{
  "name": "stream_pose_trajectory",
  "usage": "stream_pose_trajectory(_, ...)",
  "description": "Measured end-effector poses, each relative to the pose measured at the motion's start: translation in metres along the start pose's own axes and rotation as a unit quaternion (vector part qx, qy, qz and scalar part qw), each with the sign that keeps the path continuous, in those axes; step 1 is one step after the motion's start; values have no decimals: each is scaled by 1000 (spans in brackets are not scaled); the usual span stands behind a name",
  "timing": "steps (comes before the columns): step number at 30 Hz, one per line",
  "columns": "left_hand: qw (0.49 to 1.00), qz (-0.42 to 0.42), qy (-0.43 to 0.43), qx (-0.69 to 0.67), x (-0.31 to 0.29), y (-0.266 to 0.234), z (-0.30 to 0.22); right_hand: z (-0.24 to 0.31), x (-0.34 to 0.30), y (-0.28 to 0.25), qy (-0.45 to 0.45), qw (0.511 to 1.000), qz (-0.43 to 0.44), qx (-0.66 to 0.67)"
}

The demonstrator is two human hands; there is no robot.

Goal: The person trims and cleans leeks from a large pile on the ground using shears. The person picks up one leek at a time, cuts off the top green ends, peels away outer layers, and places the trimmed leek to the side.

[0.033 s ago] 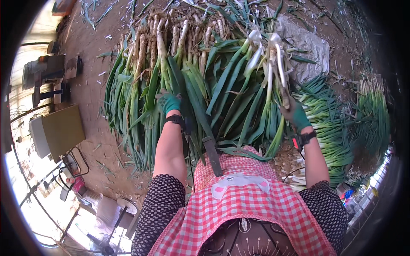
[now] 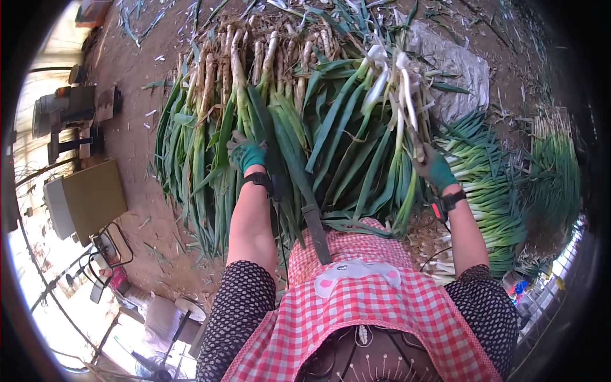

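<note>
A broad bed of leeks (image 2: 267, 70) lies in front of me, with muddy roots at the far side and long green leaves toward me. My left hand (image 2: 247, 155), in a green glove with dirty grey fingers, rests among the leaves at the left-middle, its visible fingers parted. Farther right, my right hand (image 2: 434, 167), gloved alike, is closed at a peeled white leek (image 2: 407, 92); its fingers partly hide the stalk. Another cleaned leek (image 2: 377, 79) lies just left of that one. A flat dark strip (image 2: 316, 232) lies against my checked apron.
Stacked cleaned leeks (image 2: 477, 184) lie to my right, with a further bundle (image 2: 552, 153) beyond. A crumpled pale sheet (image 2: 455, 76) is on the ground at the far right. At left stand a box-like object (image 2: 89, 194) and metal frames. Leaf scraps litter the soil.
My right hand has shifted slightly left and down, with the peeled leeks moving a little beside it. My left hand has edged slightly left.
</note>
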State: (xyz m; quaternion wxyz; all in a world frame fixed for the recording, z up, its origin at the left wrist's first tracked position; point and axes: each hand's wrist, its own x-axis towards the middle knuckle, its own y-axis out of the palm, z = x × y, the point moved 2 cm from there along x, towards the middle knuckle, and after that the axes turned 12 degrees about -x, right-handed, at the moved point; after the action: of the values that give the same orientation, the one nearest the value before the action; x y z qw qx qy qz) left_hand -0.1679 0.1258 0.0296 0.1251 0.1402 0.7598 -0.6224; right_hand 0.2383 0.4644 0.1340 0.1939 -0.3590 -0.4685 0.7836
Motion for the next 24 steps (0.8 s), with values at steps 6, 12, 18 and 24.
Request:
stream_pose_trajectory(6,988,128,17,-89,32,-11,65,70,-25,50,32,983,176,-38)
stream_pose_trajectory(12,915,279,126,-264,-77,-37,22,126,-66,64,56,937,332,95)
stream_pose_trajectory(18,849,233,414,-230,-128,2,74,241,-43,72,-60,944,317,65)
stream_pose_trajectory(24,844,274,170,-428,-154,-9,65,286,-19,86,-86,946,314,0)
